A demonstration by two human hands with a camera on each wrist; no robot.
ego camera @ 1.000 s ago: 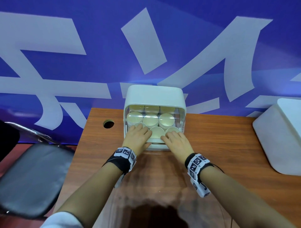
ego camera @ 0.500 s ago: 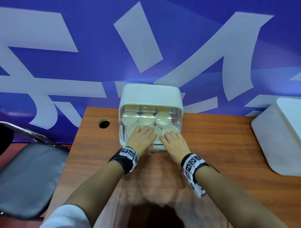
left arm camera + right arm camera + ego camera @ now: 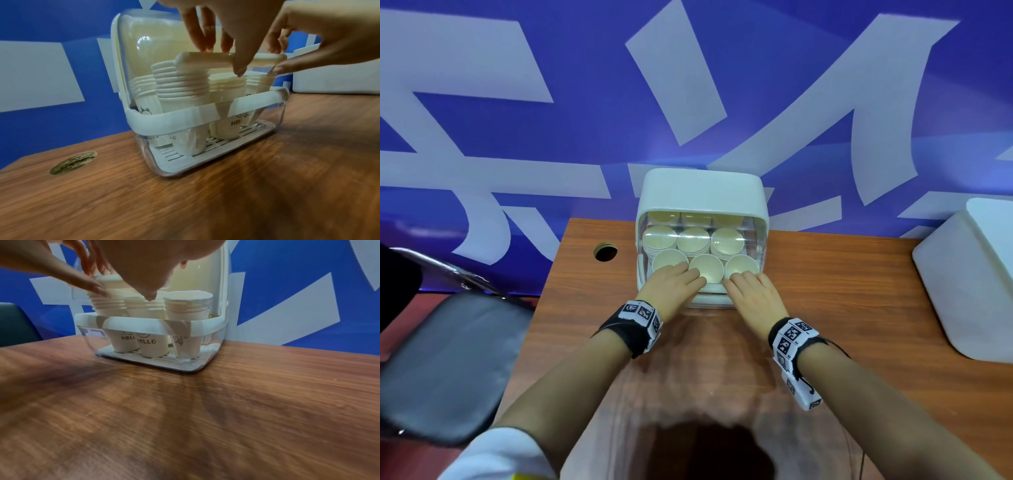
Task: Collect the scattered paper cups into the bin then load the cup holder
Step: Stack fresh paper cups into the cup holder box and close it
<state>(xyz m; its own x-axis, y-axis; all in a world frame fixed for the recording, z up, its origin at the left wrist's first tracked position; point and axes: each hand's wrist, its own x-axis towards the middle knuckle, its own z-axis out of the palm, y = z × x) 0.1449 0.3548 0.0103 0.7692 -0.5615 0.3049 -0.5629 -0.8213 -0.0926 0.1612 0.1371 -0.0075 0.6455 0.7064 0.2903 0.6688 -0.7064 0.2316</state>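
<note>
Both hands, left hand and right hand, pinch the clear hinged plastic lid's white handle bar just ahead of the fingertips. Nested white paper cups below crush easily (light, thin-walled): grip the rims.

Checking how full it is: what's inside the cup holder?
The cup holder holds stacks of paper cups standing on a slatted tray. Rear stacks are partly covered by the lid and both hands.
</note>
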